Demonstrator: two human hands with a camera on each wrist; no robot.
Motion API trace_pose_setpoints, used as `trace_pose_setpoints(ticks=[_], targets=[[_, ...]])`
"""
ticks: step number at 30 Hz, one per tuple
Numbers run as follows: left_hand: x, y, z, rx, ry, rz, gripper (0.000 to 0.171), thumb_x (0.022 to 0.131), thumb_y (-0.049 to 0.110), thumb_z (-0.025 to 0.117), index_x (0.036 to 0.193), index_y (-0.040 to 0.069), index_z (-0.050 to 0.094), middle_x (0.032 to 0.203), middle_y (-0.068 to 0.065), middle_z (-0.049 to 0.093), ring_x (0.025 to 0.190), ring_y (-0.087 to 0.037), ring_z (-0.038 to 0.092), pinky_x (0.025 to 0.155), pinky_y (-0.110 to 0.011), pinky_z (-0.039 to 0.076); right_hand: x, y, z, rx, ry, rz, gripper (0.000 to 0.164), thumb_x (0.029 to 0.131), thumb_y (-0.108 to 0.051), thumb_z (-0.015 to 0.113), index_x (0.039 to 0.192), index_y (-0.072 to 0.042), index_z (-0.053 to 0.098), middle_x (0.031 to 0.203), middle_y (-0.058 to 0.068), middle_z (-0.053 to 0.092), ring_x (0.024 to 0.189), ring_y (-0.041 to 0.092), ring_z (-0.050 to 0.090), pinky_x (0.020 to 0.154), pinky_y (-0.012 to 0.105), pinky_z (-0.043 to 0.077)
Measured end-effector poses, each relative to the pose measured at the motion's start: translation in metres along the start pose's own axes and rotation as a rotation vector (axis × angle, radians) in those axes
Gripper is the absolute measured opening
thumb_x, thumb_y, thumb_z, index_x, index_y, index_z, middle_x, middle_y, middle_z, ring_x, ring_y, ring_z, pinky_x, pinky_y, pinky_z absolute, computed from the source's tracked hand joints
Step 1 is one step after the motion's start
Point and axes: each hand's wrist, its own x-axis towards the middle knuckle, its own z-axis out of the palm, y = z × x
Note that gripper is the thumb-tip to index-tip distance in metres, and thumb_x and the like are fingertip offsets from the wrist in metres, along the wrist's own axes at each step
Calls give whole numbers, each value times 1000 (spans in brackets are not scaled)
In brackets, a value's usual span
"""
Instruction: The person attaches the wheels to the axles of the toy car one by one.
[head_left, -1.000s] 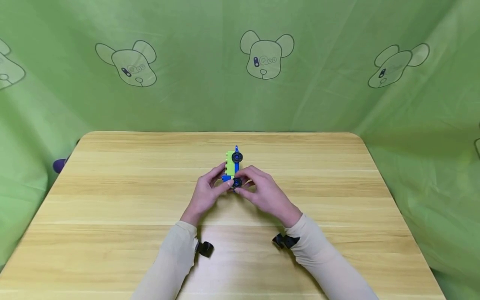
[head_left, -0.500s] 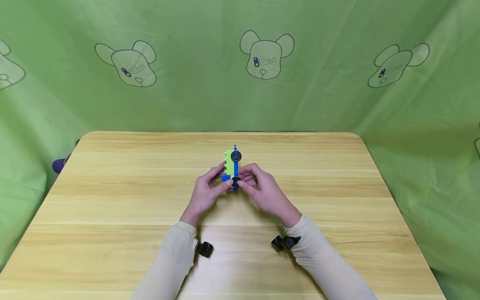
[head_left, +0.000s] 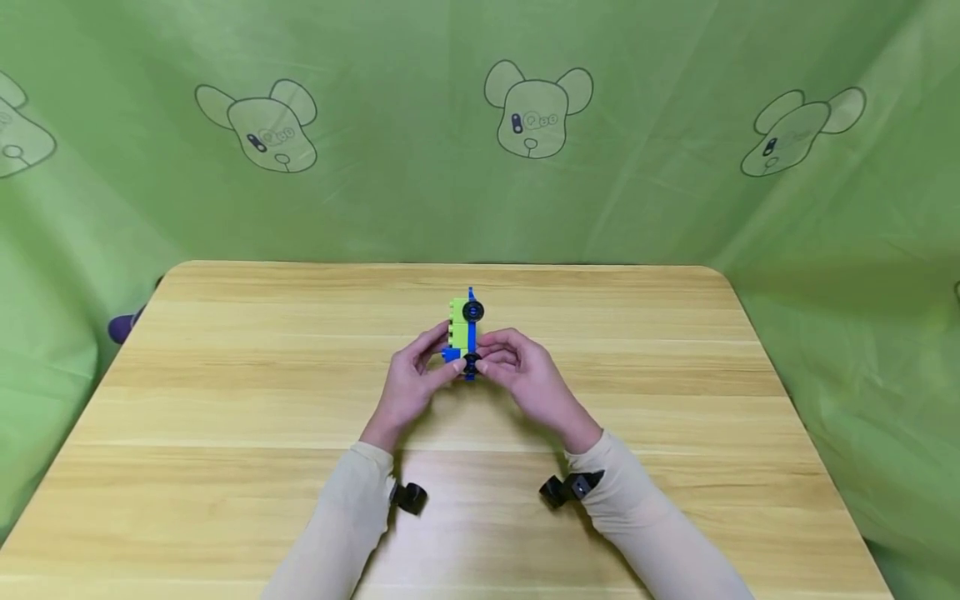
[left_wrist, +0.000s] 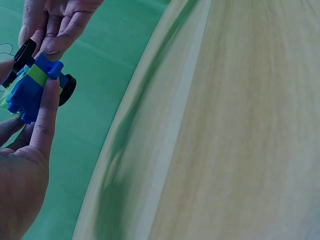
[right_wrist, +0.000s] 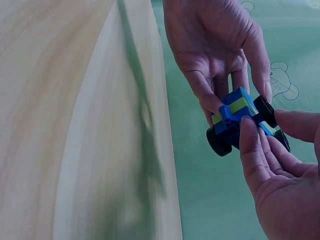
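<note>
A toy car of lime-green and blue building bricks with black wheels (head_left: 460,333) is held above the table at its middle, turned on its side. My left hand (head_left: 411,385) grips its near end from the left, thumb on the near wheel (head_left: 471,364). From the right, my right hand (head_left: 534,382) holds the same end, its thumb at that wheel and its bent fingers by the blue chassis. The right wrist view shows the wheel (right_wrist: 265,111) between the left thumb and the right thumb, with a right fingertip against the blue underside (right_wrist: 231,131). Fingers partly hide the near end.
The wooden table (head_left: 262,350) spreads around the hands. Green curtains (head_left: 405,183) with bear-head drawings hang behind it and at the sides. Black wrist cameras (head_left: 411,498) sit on both sleeves. A purple object (head_left: 120,328) shows beyond the table's left edge.
My right thumb has moved up from below the near wheel to its right side, and the fingers have drawn back slightly. The car has shifted a little up and left; the left hand barely moves.
</note>
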Motion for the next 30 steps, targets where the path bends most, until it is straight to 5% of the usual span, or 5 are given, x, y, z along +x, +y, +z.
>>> trace_pose_setpoints(ticks=[11,21,30], targets=[[-1,0,0,11,-6,-25,60,89,-3,69,142,-11,41,142,-24,45,125,-34,48,112,-40,32,1,1,-2,23,-6,25,29,92,4,64,120,11,59,108,20,64,96,29,65,85,34,56],[7,-31,-6,0,15,38,61,88,-2,71,142,-5,44,141,-18,49,125,-30,49,112,-38,32,3,0,1,68,40,43,29,90,4,68,117,11,62,106,20,66,94,27,66,84,34,57],[2,-5,-2,11,-7,21,60,89,-7,67,142,-12,40,136,-26,49,124,-34,48,113,-43,30,2,1,1,72,46,26,28,89,5,67,116,9,63,106,19,66,95,28,65,84,33,56]])
